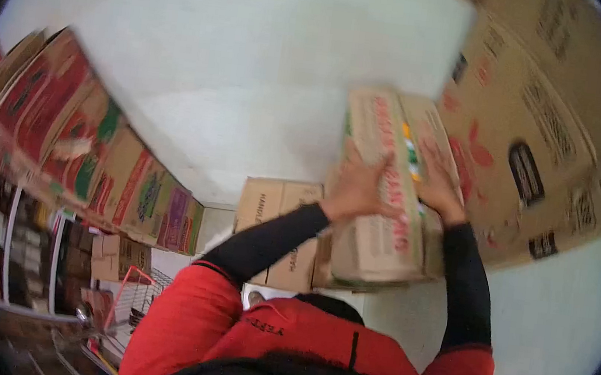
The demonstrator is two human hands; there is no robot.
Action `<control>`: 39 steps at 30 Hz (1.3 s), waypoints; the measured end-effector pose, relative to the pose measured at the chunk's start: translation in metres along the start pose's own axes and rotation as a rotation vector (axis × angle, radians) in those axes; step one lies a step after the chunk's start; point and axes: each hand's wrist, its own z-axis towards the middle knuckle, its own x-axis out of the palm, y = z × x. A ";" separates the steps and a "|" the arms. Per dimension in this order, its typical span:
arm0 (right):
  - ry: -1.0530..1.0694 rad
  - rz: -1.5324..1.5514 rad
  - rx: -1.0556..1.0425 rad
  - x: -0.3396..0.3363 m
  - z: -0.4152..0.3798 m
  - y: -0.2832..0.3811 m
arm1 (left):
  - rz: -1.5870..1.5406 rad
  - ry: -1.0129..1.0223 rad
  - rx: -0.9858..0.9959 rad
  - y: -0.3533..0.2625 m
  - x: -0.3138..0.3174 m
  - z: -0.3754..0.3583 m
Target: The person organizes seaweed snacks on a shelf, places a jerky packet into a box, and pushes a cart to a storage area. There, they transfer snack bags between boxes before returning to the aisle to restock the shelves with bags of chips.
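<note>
- Both hands were up on the held carton [381,197], with black sleeves under a red top.
- Left hand [354,188] lay flat against the carton's printed front face. Its fingers were spread and open, not curled round anything.
- Right hand [439,191] pressed the carton's right side. It also looked open and flat, though motion blur smeared the fingertips.
- Carton was pinned between the two palms, raised above the shoulders and tilted. It had red lettering down its face and sat up against the stack to its right.
- Far left of the carton: a row of printed boxes [96,157] in red, green and purple sat along a high shelf, leaning in the wide lens.
- Below that row, still well left of the carton: shelving with small goods [5,243], too blurred to read.
- Lower left of the carton: a wire cart with a red frame [136,295].
- Just left of and behind the carton: a plain brown box [276,207], partly hidden by the left forearm.
- Right of the carton, touching it: a big brown box with black and red print [536,140], running up to the top edge.
- Behind everything: a white wall [256,56].
</note>
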 end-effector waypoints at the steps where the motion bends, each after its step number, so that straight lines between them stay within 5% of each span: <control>1: 0.099 0.164 0.071 -0.013 0.002 -0.003 | -0.037 0.057 -0.059 -0.009 -0.010 0.001; 3: 0.378 1.022 0.185 -0.055 0.004 0.019 | -0.122 0.069 -0.107 -0.015 -0.009 0.001; 5: 0.413 1.333 0.188 -0.055 0.025 0.002 | -0.208 0.109 -0.146 -0.014 -0.023 -0.008; 7: -0.043 0.095 0.235 -0.039 0.028 0.067 | -0.256 0.176 -0.162 -0.012 -0.031 -0.009; 11: 0.176 -0.370 0.308 -0.020 -0.005 0.141 | -0.439 0.052 -0.087 0.008 -0.030 -0.036; 13: 0.170 -0.382 0.275 -0.009 -0.002 0.121 | -0.467 0.066 -0.097 0.028 -0.033 -0.076; 15: 0.139 -0.412 0.159 0.006 0.007 0.076 | -0.919 0.004 0.172 0.046 -0.028 -0.128; 17: 0.171 -0.432 0.082 0.008 0.015 0.069 | -0.717 0.353 0.026 0.054 -0.070 -0.209; 19: 0.368 -0.443 0.094 -0.033 0.002 0.126 | -0.949 0.434 -0.091 0.065 -0.115 -0.302; 21: 0.485 -0.614 0.048 -0.066 -0.003 0.159 | -0.886 0.284 -0.286 0.088 -0.124 -0.402; 22: 0.464 -0.763 -0.001 -0.067 0.016 0.129 | -0.852 0.144 -0.387 0.111 -0.115 -0.455; 24: 0.210 -0.518 -0.135 -0.053 0.080 0.029 | -0.663 -0.201 -0.692 0.148 -0.107 -0.580; 26: -0.041 0.215 -0.233 -0.089 -0.030 0.218 | -0.203 -0.483 -1.037 0.139 -0.139 -0.693; 27: -0.022 0.215 -0.250 -0.096 -0.054 0.262 | 0.073 -0.547 -1.054 0.175 -0.110 -0.777; 28: 0.015 0.305 -0.265 -0.099 -0.072 0.294 | 0.044 -0.549 -1.351 0.140 -0.161 -0.804; 29: 0.053 0.393 -0.277 -0.097 -0.088 0.320 | 0.427 -0.547 -1.553 0.147 -0.147 -0.864; 31: 0.148 0.404 -0.449 -0.077 -0.119 0.366 | 0.676 -0.492 -1.788 0.120 -0.168 -0.935; 32: 0.223 0.416 -0.605 -0.063 -0.133 0.387 | 0.675 -0.491 -1.804 0.111 -0.172 -0.961; 34: 0.542 0.520 -0.602 -0.027 -0.159 0.433 | 0.504 -0.055 -1.897 0.099 -0.175 -1.001; 35: 0.641 0.587 -0.545 0.003 -0.168 0.448 | 0.501 -0.056 -1.904 0.101 -0.168 -1.020; 37: 0.807 0.554 -0.518 0.058 -0.189 0.475 | 0.076 0.179 -1.941 0.115 -0.143 -1.049; 39: 0.912 0.349 -0.614 0.107 -0.202 0.487 | 0.115 0.048 -1.971 0.119 -0.118 -1.050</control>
